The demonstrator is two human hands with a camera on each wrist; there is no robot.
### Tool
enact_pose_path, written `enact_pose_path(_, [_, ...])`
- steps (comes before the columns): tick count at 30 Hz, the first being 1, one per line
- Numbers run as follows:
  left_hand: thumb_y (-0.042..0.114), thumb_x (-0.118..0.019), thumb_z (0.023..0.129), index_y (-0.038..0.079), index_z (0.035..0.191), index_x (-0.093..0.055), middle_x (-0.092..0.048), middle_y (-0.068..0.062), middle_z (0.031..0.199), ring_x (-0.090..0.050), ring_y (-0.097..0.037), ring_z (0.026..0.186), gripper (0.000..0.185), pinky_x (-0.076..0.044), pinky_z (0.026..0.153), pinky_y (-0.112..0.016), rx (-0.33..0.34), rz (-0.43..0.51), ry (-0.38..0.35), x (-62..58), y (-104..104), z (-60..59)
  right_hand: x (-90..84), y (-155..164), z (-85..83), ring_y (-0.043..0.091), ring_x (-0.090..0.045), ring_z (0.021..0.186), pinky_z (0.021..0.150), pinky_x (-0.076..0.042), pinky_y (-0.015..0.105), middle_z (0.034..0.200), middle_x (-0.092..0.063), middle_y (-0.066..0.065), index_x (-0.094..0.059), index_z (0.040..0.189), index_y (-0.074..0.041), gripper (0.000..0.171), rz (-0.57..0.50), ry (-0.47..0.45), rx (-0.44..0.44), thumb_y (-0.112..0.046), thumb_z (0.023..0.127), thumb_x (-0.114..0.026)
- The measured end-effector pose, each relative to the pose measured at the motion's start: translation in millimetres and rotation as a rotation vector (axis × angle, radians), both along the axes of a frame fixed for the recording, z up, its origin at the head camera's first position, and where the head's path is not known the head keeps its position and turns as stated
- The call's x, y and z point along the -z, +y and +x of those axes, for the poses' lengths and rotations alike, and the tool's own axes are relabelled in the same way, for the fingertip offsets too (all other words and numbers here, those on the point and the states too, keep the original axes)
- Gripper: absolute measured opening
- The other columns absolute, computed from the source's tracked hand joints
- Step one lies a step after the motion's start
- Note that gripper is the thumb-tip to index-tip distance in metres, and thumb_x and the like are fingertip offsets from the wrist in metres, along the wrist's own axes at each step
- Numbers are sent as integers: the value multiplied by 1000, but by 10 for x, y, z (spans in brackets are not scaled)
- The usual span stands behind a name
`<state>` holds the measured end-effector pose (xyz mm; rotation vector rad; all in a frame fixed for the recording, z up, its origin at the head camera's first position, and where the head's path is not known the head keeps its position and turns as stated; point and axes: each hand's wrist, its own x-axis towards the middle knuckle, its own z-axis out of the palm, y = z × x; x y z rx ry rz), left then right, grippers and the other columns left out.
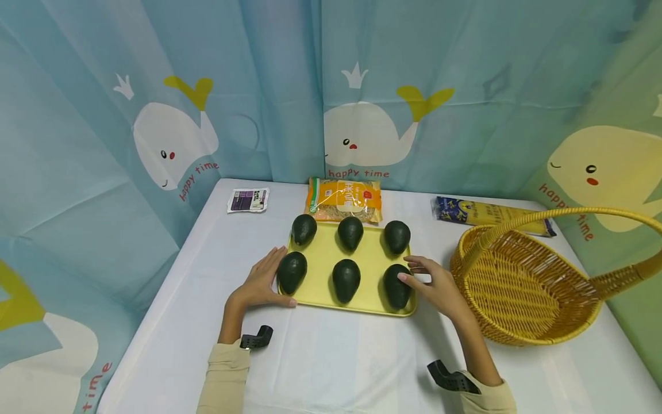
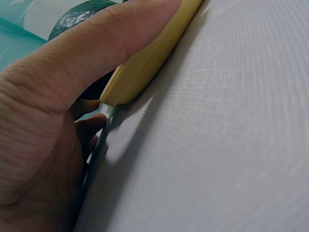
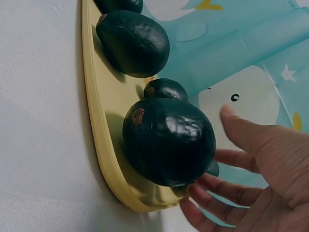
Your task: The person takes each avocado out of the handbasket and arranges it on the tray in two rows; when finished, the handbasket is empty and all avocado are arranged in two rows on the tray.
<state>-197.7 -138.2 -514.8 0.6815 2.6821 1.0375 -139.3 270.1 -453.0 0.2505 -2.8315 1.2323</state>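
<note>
Several dark green avocados, in two rows of three, lie on a yellow tray (image 1: 319,287). My left hand (image 1: 260,283) rests at the tray's front left corner, its fingers along the left side and its thumb straight along the front edge; the left wrist view shows that thumb (image 2: 96,48) against the tray's wall. Beside it lies the front left avocado (image 1: 292,272). My right hand (image 1: 437,286) reaches over the tray's right side, fingers spread, around the front right avocado (image 1: 397,290). In the right wrist view the thumb stands apart from this avocado (image 3: 169,140), with fingertips close to its side.
A wicker basket (image 1: 460,270) with a tall handle stands right of the tray, close to my right forearm. Behind the tray lies an orange grain bag (image 1: 343,201). A small purple-and-white packet (image 1: 248,200) lies back left, a long yellow-and-blue package (image 1: 476,211) back right. Printed curtains (image 1: 289,86) surround the table.
</note>
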Motion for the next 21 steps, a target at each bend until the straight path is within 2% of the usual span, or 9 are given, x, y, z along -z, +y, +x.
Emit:
enact_pose_path(8, [52,-87,57,6,157,-15,-13,-14,164,-9,-34,152,131,-13,118,-62,15,-1,-10,-9,27,-50,-4,5,-7,36,-64,106,76,-59,44,119,-65,21,-61,127,0,39,32,136,22,-23,96,-64])
enact_pose_path(15, [50,-88,59,6,156,-19,-17,-16,163,-10,-37,152,127,-14,117,-64,14,25,-24,-2,-66,-42,-9,-18,-52,34,-63,107,74,-59,42,118,-64,20,-60,129,-1,41,99,195,-33,-24,96,-64])
enact_pose_path(18, [48,-89,61,10,156,-21,-18,-14,164,-10,-36,152,123,-16,116,-65,2,27,-64,-6,-142,-9,-28,-41,-60,35,-61,111,76,-59,44,122,-62,21,-57,132,-1,44,120,196,-72,-25,96,-64])
enact_pose_path(21, [46,-87,67,13,157,-22,-17,-14,164,-10,-36,152,116,-17,117,-64,-19,51,-141,-48,-209,27,-66,-60,-58,37,-58,118,80,-58,47,129,-59,23,-54,137,-2,48,145,180,-99,-26,96,-63])
